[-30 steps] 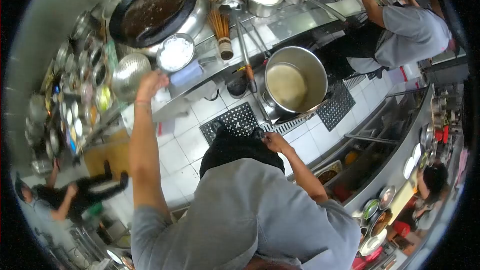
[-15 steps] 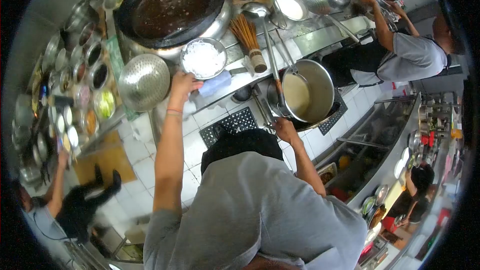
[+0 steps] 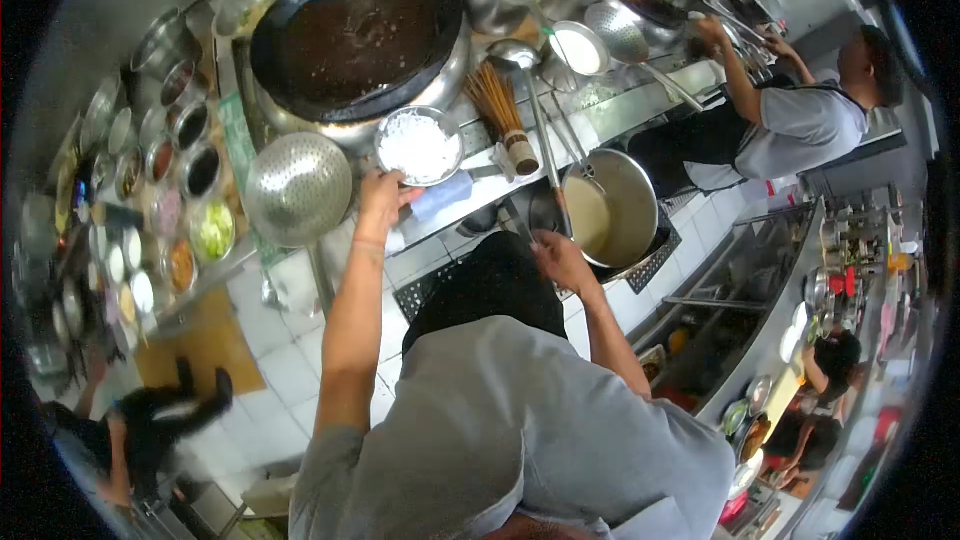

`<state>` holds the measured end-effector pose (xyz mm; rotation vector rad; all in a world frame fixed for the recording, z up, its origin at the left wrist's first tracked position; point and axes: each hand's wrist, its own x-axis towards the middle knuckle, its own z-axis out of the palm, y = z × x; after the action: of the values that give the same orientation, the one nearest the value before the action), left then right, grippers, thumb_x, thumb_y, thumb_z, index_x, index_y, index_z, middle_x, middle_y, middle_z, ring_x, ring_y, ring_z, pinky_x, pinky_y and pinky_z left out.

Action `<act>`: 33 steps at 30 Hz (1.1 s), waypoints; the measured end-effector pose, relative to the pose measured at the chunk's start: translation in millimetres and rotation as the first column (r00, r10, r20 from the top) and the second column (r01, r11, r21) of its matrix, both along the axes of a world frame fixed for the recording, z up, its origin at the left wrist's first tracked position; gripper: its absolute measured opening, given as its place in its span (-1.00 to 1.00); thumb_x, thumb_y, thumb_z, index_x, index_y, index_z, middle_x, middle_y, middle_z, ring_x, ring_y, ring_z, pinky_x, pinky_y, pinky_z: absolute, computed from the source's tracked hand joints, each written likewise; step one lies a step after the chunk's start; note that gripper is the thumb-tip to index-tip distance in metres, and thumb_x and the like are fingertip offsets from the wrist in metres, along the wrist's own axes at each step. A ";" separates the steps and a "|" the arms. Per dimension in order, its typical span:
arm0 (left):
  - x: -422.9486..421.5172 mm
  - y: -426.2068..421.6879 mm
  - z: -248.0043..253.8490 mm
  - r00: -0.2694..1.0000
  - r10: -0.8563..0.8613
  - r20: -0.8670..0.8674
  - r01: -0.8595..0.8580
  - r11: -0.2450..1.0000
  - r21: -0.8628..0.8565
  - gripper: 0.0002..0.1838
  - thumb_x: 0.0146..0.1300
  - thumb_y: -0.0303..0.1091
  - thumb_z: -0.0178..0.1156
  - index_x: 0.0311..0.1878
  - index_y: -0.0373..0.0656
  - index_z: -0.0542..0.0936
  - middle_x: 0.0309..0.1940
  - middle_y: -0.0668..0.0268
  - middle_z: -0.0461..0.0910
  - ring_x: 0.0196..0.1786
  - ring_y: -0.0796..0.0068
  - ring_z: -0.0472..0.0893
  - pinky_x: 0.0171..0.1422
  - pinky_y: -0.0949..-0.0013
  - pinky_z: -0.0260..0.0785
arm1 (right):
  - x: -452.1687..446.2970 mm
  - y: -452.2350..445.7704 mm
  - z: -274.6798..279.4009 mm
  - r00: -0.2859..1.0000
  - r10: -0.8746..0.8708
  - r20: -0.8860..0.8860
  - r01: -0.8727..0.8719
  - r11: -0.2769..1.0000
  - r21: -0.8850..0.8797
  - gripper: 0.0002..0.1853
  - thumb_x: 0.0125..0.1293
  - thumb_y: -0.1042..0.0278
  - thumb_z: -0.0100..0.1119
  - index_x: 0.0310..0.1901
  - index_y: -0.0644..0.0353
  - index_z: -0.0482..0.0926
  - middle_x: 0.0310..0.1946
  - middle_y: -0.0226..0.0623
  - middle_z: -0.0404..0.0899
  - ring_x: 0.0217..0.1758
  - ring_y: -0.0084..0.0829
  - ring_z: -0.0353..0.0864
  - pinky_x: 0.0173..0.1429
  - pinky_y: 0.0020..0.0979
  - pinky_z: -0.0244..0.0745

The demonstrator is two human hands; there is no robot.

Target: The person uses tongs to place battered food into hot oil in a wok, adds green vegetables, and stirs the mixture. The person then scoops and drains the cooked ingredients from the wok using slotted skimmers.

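At the near edge of the wok [image 3: 362, 40] is a small metal bowl [image 3: 420, 146] filled with a white, loose-looking substance. My left hand [image 3: 384, 196] is closed at its near rim, fingers partly hidden beneath the bowl. A folded blue cloth [image 3: 442, 196] lies just right of those fingers. My right hand [image 3: 562, 262] is closed beside the tall pot [image 3: 645, 205], which contains pale liquid. What that hand grips is hidden. Close above it ends the brown handle of a long ladle [image 3: 560, 208].
A perforated strainer [image 3: 298, 190] lies left of the bowl. A bamboo brush [image 3: 505, 120] and a pan of white liquid [image 3: 578, 48] stand along the counter. Seasoning containers [image 3: 203, 172] crowd the left. One co-worker [image 3: 800, 130] works by flames at right; others are farther off.
The view has shifted slightly, so the wok and bowl appear lower and farther right. My left hand stays at the bowl. The right-hand co-worker's head has come further into view.
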<state>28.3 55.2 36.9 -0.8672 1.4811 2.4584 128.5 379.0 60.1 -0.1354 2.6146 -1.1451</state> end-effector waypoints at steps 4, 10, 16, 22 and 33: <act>-1.9 -1.3 -5.1 1.000 -0.004 0.027 0.003 0.999 0.043 -0.69 0.18 -0.59 -0.03 -0.01 -0.52 0.33 -0.10 -0.06 0.46 -0.17 0.05 0.60 -0.23 0.17 0.62 | -42.0 -3.6 50.5 0.954 -0.161 -0.252 0.183 0.981 0.065 -0.74 0.20 0.41 0.11 -0.10 0.31 0.55 -0.30 0.10 0.57 -0.21 0.02 0.58 -0.14 -0.18 0.45; -10.6 -2.7 -11.3 0.996 -0.078 0.044 0.072 0.990 0.125 -0.68 0.15 -0.58 -0.01 0.00 -0.45 0.37 -0.11 -0.01 0.49 -0.13 0.10 0.59 -0.22 0.14 0.59 | -139.0 58.2 -3.9 0.768 -0.074 -0.637 0.330 0.897 0.294 -0.70 0.03 0.58 -0.01 -0.14 0.38 0.49 -0.28 0.13 0.50 -0.17 0.12 0.48 -0.06 -0.07 0.39; -22.6 -10.1 -34.4 0.983 -0.180 -0.021 0.180 0.953 0.246 -0.59 0.04 -0.60 -0.02 0.03 -0.40 0.38 -0.08 0.02 0.51 -0.14 0.12 0.58 -0.23 0.16 0.58 | -175.3 84.2 -67.2 0.815 0.024 -0.578 0.237 0.898 0.371 -0.56 -0.05 0.62 -0.02 -0.05 0.37 0.22 -0.18 0.36 0.32 -0.14 0.32 0.39 -0.02 0.03 0.34; 4.8 -28.6 6.7 0.998 -0.065 0.019 0.059 0.974 0.219 -0.71 0.05 -0.61 -0.06 -0.10 -0.36 0.40 -0.20 0.08 0.50 -0.28 0.19 0.56 -0.31 0.21 0.58 | -176.6 41.8 -6.8 0.979 -0.168 -0.111 0.201 0.861 0.467 -0.45 0.02 0.42 0.02 0.09 0.36 0.20 -0.13 0.32 0.45 -0.03 0.24 0.46 0.05 -0.01 0.36; 128.3 -70.6 68.4 0.900 0.428 -0.079 -0.424 0.903 0.066 -0.52 -0.01 -0.62 -0.10 0.09 -0.45 0.33 -0.17 0.01 0.54 -0.27 0.21 0.62 -0.45 0.31 0.57 | -82.9 40.9 46.6 0.889 -0.456 0.045 0.455 0.867 -0.205 -0.73 0.30 0.30 0.01 -0.10 0.33 0.49 -0.57 -0.47 0.41 -0.55 -0.64 0.32 -0.49 -0.55 0.22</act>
<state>156.7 -15.4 105.3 -1.1951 1.3712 2.8634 45.7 419.9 106.7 0.4674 2.5939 -1.5730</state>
